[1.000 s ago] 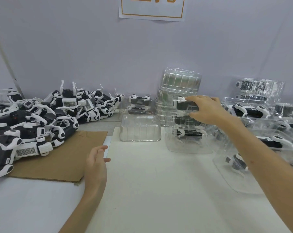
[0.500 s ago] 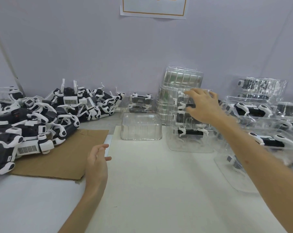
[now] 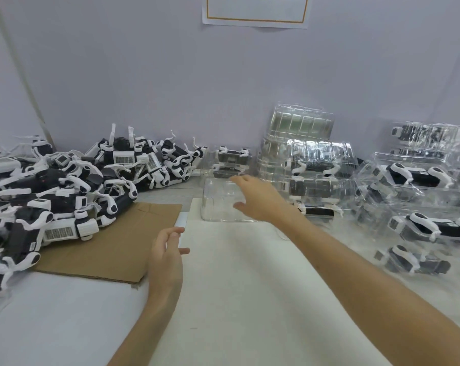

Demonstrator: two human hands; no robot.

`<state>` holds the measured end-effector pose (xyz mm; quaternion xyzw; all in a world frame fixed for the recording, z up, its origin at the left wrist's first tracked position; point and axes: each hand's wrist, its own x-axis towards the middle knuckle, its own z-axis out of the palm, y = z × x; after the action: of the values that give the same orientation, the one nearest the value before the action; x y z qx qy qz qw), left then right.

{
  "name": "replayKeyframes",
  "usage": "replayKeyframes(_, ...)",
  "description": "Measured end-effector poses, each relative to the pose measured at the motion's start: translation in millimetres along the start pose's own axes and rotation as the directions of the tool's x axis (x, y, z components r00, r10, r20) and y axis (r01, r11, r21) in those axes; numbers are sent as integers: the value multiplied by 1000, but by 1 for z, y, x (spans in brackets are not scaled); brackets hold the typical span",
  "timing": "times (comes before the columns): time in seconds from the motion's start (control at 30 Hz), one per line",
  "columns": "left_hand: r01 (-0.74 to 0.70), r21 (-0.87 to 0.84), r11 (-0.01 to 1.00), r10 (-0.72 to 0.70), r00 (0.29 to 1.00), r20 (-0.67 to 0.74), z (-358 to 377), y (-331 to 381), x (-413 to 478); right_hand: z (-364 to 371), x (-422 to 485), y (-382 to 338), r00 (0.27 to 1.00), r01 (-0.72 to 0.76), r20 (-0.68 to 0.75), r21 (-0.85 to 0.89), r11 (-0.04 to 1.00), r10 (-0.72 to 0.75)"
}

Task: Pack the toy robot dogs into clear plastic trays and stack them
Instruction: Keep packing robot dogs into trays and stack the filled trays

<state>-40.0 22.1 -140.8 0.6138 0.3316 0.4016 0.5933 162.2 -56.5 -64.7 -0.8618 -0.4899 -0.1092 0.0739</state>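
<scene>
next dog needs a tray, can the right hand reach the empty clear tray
Probably yes: the right hand is open right at the empty clear tray, with nothing visible between them.

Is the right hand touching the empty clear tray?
Cannot tell. In the head view the right hand overlaps the empty clear tray, but blur and see-through plastic hide any contact.

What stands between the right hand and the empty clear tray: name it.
Nothing visible does. The right hand, fingers spread, is at the right end of the empty clear tray; whether it touches cannot be told. The stack of packed trays stands farther right, off that path.
</scene>
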Motion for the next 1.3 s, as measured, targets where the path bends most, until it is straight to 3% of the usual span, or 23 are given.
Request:
replayKeyframes(0.07, 40, -36, 999, -40, 999, 15, 0, 0, 1, 18, 15, 3, 989, -77, 115, -99, 992, 88)
replayKeyframes(0.13, 131, -99, 986, -125, 990, 69, -2, -1, 4, 34, 23, 9, 980, -119, 147, -92, 989, 132)
replayKeyframes(0.23, 282, -176, 943, -250, 951, 184, -1, -4, 5, 49, 28, 11, 992, -99, 81, -31, 995, 101)
replayKeyframes(0.37, 342, -192, 920, -291, 923, 250, 0, -7, 3, 41, 20, -6, 999, -15, -31, 78, 997, 17)
replayKeyframes(0.47, 369, -240, 898, -300, 912, 280, 0, -5, 2, 27, -2, -24, 996, -5, -87, 310, 951, 34)
replayKeyframes(0.53, 326, -221, 919, -260, 923, 282, 1, -2, 2, 19, -24, -36, 993, 28, -114, 452, 891, 27)
replayKeyframes(0.63, 144, -195, 970, -80, 949, 305, 1, 4, -3, 17, -59, -47, 978, 79, -204, 586, 806, 52)
replayKeyframes(0.7, 63, -234, 970, 28, 930, 367, 1, 6, -5, 20, -81, -50, 960, 104, -255, 700, 707, 112)
replayKeyframes(0.83, 89, -314, 945, 90, 855, 512, 0, 12, -11, 25, -114, -47, 973, 101, -193, 854, 510, 131)
replayKeyframes(1.3, 117, -289, 950, 95, 775, 625, 3, 13, -21, 32, -136, -50, 925, 165, -309, 850, 501, 220)
